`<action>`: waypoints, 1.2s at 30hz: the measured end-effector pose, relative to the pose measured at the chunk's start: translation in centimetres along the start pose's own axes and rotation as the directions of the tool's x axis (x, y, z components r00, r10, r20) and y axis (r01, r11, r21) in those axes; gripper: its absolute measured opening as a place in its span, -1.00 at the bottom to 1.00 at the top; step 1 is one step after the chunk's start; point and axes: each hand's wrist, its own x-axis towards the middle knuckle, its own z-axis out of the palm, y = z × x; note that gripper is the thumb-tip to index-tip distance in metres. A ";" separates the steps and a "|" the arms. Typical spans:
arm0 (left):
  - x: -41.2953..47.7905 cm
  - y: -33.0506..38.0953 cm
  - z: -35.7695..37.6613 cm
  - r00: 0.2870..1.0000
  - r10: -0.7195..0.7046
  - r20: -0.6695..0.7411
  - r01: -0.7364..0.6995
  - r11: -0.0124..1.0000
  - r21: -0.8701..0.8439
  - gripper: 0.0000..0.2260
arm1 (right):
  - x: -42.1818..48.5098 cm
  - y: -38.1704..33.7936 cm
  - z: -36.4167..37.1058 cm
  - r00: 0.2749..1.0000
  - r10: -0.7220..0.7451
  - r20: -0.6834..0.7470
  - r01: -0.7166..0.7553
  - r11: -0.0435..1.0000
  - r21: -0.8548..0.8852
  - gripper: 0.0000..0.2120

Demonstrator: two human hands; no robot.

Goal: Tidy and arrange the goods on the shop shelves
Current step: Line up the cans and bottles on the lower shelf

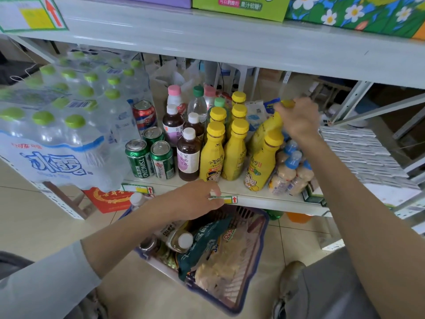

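My right hand (297, 117) grips the neck of a tilted yellow bottle (264, 132) on the white shelf (232, 192), behind another yellow bottle (261, 166) at the front. Two rows of upright yellow bottles (212, 153) stand just to the left. My left hand (195, 199) rests with relaxed fingers at the shelf's front edge, over a price label, holding nothing. Below it on the floor a purple basket (257, 256) holds snack bags and bottles.
Dark tea bottles (188, 155), green beer cans (149, 157) and a red can (145, 115) fill the shelf's middle. A shrink-wrapped water pack (62, 125) takes the left. Small milk bottles (291, 171) sit at the right. The upper shelf (230, 42) overhangs closely.
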 end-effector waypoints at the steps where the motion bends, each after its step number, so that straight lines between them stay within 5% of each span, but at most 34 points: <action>1: -0.2 -0.1 -0.2 1.000 0.001 -0.012 0.000 1.000 0.008 -0.67 | -0.1 -0.2 -0.8 0.997 0.021 -0.071 -0.015 0.996 0.088 -0.57; 8: -0.5 -0.6 -0.8 0.994 0.045 -0.101 -0.057 0.990 -0.128 -0.77 | -0.5 1.5 -5.0 0.878 0.321 -0.354 -0.056 0.804 0.593 -0.47; 12: -0.6 -0.5 -1.1 0.982 0.035 -0.187 -0.079 0.968 -0.237 -0.82 | -1.6 1.8 -6.0 0.828 0.455 -0.327 -0.068 0.661 0.748 -0.61; 16: -0.6 0.2 -1.9 0.958 -0.011 -0.287 -0.095 0.931 -0.353 -0.82 | -3.2 0.6 -6.5 0.854 0.476 -0.210 -0.008 0.416 0.909 -0.65; 20: -0.7 1.3 -3.0 0.940 -0.143 -0.309 -0.100 0.751 -0.653 -0.73 | -5.6 -0.9 -6.5 0.899 0.435 -0.060 -0.062 0.261 0.963 -0.72; 27: -1.2 2.9 -4.6 0.967 -0.166 -0.194 -0.153 0.231 -0.961 -0.40 | -9.9 -3.2 -5.4 0.952 0.302 0.042 -0.150 0.344 0.927 -0.82; 36: 0.5 2.1 -3.4 0.946 -0.264 -0.189 -0.162 0.123 -0.979 -0.65 | -12.0 -4.6 -3.5 0.997 0.039 0.065 -0.075 0.618 0.782 -0.78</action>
